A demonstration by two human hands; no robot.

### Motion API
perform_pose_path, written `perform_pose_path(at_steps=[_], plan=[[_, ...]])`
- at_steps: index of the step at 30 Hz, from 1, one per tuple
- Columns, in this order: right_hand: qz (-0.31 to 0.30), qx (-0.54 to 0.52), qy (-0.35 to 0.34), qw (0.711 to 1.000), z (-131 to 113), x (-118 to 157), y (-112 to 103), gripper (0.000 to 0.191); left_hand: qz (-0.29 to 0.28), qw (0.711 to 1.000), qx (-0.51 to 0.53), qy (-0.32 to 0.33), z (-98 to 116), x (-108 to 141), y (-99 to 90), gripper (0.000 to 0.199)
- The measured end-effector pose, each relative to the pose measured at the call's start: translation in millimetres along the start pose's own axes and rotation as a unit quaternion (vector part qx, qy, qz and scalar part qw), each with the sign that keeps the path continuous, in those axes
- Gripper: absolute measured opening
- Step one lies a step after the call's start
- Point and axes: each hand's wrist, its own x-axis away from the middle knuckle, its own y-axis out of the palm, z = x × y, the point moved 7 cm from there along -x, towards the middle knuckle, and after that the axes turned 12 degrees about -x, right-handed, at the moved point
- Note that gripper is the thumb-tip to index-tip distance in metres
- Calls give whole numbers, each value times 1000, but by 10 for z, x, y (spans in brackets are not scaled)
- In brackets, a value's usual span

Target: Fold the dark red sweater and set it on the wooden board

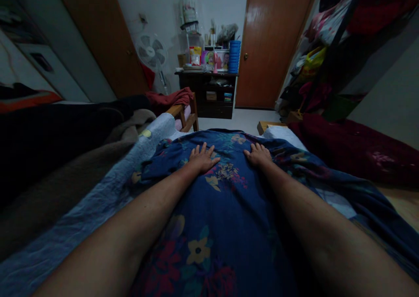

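A dark blue floral garment (pixel 242 209), which looks like a shirt, lies spread out in front of me. Its cloth runs from the near edge of the view to the far end of the bed, with loose parts reaching left and right. My left hand (pixel 202 158) rests flat on the upper part, fingers spread. Level with it on the right, my right hand (pixel 258 155) also presses palm down on the cloth, its fingers stretched out. Neither hand grips anything. Under the garment shows a light blue sheet (pixel 108 183).
Left of the garment lie a brown blanket (pixel 75 179) and dark cloth. A maroon cloth (pixel 353 148) is bunched at the right. Beyond the bed stand a wooden chair-like frame (pixel 193 114), a dark cabinet (pixel 190 90), a fan (pixel 151 52) and a wooden door (pixel 268 48).
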Motion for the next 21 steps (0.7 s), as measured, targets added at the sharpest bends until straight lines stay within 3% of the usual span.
perform_pose_path(at_steps=[3, 7, 9, 14, 17, 21], plan=[[21, -27, -9, 999, -216, 155, -36, 68, -7, 999, -30, -30, -88, 141, -70, 77], [1, -51, -179, 983, -655, 440, 106, 64, 31, 997, -75, 12, -198, 358, -126, 63], [-28, -45, -176, 983, -642, 509, 190, 64, 42, 995, -87, 6, -363, 460, -118, 58], [-48, -41, -93, 994, -426, 602, 148, 60, 67, 986, -117, -99, -870, 652, -200, 52], [-56, -49, -105, 992, -461, 784, 121, 59, 68, 990, -106, -65, -914, 708, -287, 44], [-42, -54, -152, 986, -532, 1082, 166, 60, 137, 982, -130, 20, -888, 791, -444, 38]])
